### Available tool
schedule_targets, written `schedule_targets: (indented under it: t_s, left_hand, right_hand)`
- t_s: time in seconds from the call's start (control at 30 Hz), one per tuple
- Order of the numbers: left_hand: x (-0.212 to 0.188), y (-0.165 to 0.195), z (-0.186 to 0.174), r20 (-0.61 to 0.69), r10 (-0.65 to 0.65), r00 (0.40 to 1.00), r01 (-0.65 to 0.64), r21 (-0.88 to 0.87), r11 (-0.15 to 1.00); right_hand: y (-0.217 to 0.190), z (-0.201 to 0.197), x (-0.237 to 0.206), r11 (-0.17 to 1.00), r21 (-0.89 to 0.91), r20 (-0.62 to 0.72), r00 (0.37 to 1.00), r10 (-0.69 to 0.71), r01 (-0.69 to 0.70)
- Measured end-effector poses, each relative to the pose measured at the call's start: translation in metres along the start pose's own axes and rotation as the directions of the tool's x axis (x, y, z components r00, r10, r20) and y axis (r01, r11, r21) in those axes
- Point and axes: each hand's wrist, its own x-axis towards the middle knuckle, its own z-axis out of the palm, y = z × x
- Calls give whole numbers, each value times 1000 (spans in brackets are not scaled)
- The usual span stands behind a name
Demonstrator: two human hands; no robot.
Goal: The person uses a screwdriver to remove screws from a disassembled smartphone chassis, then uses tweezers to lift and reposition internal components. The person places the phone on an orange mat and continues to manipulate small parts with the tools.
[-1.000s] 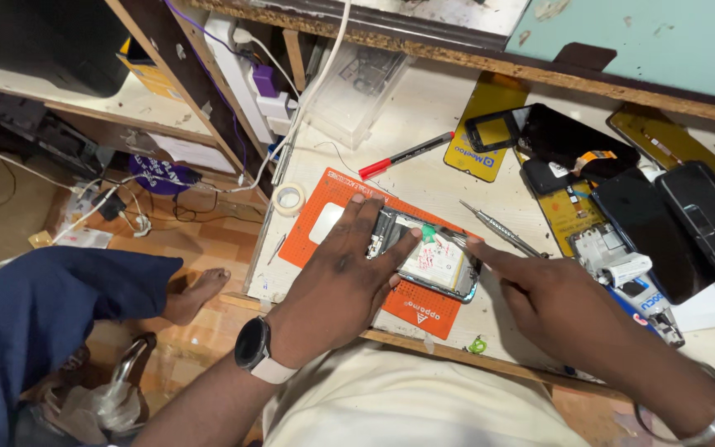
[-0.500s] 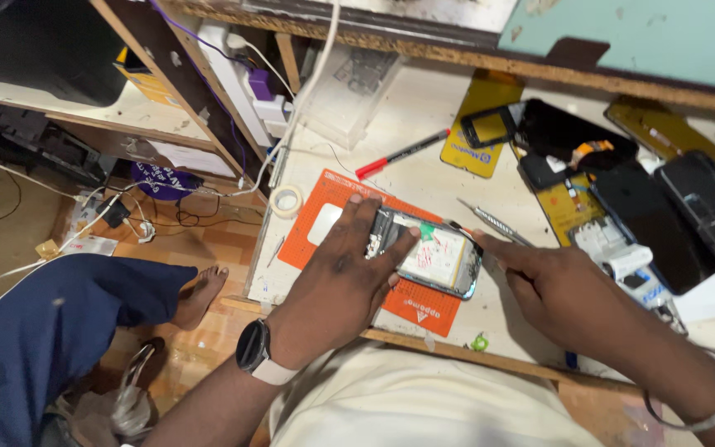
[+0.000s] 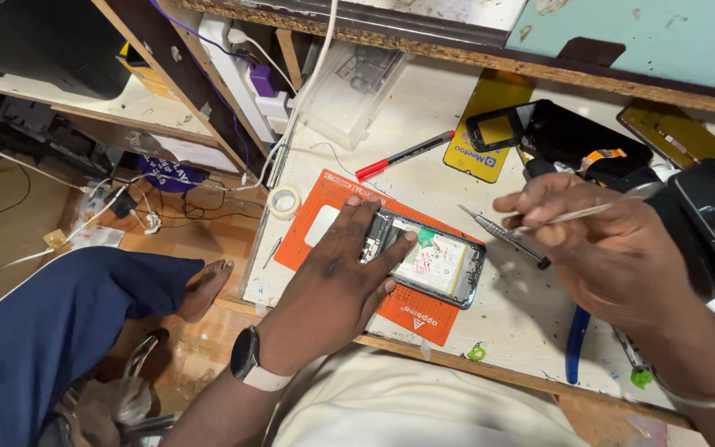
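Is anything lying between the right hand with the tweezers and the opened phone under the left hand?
Yes: a screwdriver lies on the bench in the gap between the right hand, which holds tweezers, and the opened phone. The left hand covers only the phone's left end; its right side is exposed.

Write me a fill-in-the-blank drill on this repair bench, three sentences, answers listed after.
1. The left hand presses down on an opened ____ with its back cover off.
2. That device lies on an ____ work mat on the bench.
3. The right hand holds thin metal ____ above the bench, beside a screwdriver lying on it.

Missing words: phone; orange; tweezers
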Motion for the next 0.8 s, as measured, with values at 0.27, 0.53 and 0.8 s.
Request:
schedule_targets:
  t_s: [0.27,0.53,0.8]
  left_hand:
    - [1,1,-1,-5,-18,1000,18,-36,999]
    - [1,3,-3,10,-30,999,31,-48,998]
    - [2,1,-1,19,-29,999,29,-27,999]
  right_hand:
    - [3,24,11,604,-783,74,987,-142,146]
    - [10,29,0,456,-817,305,936,-178,353]
    - [15,22,0,361,-829,427,900,-86,427]
